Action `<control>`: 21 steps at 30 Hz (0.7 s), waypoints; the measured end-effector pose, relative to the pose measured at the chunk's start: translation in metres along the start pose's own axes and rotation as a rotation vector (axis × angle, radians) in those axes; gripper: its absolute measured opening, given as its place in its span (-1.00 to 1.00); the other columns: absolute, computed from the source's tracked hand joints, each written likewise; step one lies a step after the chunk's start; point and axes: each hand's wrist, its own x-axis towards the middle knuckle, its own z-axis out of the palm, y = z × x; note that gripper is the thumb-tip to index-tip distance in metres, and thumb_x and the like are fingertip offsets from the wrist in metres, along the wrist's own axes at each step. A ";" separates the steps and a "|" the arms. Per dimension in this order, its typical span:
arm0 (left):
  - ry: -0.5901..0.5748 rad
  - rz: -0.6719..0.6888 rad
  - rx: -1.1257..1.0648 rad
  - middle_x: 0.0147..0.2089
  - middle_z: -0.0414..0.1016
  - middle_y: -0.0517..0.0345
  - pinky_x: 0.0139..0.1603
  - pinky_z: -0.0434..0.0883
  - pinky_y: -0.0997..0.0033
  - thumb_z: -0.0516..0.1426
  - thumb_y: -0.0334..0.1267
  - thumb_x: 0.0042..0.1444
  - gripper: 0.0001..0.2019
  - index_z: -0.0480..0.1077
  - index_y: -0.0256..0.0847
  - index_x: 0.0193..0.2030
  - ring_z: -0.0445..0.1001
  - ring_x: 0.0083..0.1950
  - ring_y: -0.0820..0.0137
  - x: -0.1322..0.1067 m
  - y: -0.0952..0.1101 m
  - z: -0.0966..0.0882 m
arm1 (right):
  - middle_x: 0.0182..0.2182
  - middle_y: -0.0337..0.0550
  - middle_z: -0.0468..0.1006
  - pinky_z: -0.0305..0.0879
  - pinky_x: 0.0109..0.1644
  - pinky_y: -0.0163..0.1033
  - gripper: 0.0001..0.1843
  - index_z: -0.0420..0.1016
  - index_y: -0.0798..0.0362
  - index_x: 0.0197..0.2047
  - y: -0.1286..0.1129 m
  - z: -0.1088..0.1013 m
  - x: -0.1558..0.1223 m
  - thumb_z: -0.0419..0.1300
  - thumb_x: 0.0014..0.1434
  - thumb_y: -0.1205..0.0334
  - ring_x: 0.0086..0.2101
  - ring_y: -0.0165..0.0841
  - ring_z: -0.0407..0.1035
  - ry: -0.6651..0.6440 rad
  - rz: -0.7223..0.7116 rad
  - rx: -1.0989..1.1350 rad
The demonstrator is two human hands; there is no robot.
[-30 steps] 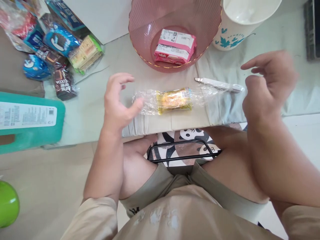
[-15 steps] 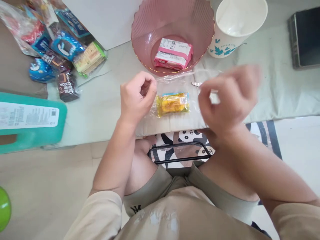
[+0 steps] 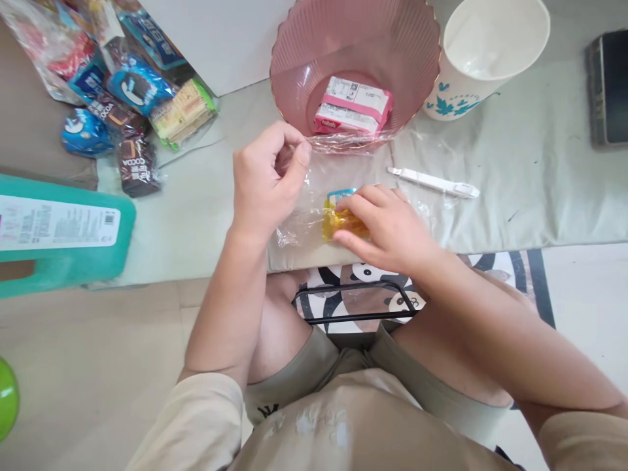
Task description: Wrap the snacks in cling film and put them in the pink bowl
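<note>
My left hand is closed in a pinch on the edge of a clear plastic film, which stretches to the right in front of the pink bowl. Beneath the film lies a small yellow snack packet with a blue edge. Over the packet's right part is my right hand, thumb and fingers apart; whether it presses on the packet or the film I cannot tell. Just right of that hand, a white utility knife rests on the cloth.
A pink ribbed bowl holds a pink-and-white wafer pack. Beside it stands a white paper cup, with a dark phone-like device far right. Several wrapped snacks and a teal container are at left.
My right hand has come down and left, from raised beside the film to over the yellow packet, and its fingers have opened. The knife is now uncovered. My left hand keeps its pinch.
</note>
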 end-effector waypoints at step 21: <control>0.184 0.081 -0.076 -0.59 0.15 0.38 -0.46 0.00 0.35 0.25 -0.58 0.19 -0.73 0.39 -0.17 -0.44 0.08 -0.53 0.53 0.010 -0.037 -0.001 | -0.06 0.12 0.60 0.49 -0.16 -0.05 -0.14 0.43 0.15 0.25 0.017 -0.004 -0.020 0.16 0.23 -0.44 -0.15 -0.06 0.55 -0.064 -0.030 0.044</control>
